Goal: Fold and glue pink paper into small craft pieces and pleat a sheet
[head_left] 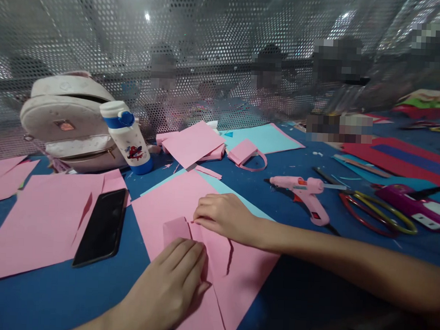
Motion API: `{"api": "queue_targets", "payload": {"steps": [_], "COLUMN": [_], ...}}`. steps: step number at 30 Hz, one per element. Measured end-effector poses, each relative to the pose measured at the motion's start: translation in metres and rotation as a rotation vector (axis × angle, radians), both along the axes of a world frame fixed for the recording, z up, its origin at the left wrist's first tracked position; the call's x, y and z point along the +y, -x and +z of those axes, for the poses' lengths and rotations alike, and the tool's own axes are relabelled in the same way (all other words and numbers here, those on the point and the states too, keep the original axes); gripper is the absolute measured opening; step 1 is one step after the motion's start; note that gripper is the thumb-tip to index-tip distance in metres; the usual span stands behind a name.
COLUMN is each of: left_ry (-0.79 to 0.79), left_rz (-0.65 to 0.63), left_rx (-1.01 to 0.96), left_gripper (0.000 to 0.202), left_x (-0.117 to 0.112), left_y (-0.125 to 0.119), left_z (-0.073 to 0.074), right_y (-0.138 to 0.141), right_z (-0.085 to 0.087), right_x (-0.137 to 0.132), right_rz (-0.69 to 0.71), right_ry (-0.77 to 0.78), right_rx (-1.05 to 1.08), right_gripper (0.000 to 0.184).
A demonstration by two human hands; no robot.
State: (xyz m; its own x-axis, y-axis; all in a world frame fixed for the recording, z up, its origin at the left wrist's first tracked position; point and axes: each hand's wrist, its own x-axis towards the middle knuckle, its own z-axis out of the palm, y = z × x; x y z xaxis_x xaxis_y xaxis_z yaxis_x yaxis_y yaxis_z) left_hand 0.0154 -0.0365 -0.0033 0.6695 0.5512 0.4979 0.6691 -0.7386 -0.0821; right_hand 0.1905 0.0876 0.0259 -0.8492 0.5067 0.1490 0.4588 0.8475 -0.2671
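Blue table: hands (both flat) on pink paper

Your bare left hand at the lower centre of the frame and bare right hand at mid-frame show no rings or sleeves; dark fabric at the lower right may be your clothing.

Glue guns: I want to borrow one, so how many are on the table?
1: a pink glue gun lies on the blue table, right of the right hand. Others may be hidden behind clutter.

phone left, glue gun right
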Motion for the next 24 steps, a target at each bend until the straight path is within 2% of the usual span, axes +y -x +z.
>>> {"api": "queue_targets", "payload": {"steps": [6, 12, 14, 20, 24], "left_ry": [0.024, 0.207, 0.223, 0.161, 0.166], "left_rz": [-0.006, 0.011, 0.010, -0.012, -0.075], "left_rx": [0.032, 0.158, 0.171, 0.171, 0.197], "left_gripper": [0.030, 0.039, 0.040, 0.047, 0.054], "left_x": [0.001, 0.002, 0.003, 0.007, 0.013], "left_y": [0.004, 0.015, 0.018, 0.025, 0.034], "left_z": [0.003, 0.018, 0.017, 0.002, 0.005], "right_y": [0.000, 0.001, 0.001, 0.001, 0.002], "right_z": [0.000, -0.001, -0.004, -0.009, -0.008], "right_x": [0.001, 0.002, 0.004, 0.007, 0.010], "right_rz": [0.011, 0.006, -0.007, -0.021, -0.066], "right_ry": [-0.004, 0.049, 0.076, 0.189, 0.277], "right_rx": [0.007, 0.045, 0.072, 0.140, 0.158], "right_gripper": [0.017, 0.016, 0.013, 0.008, 0.008]}}
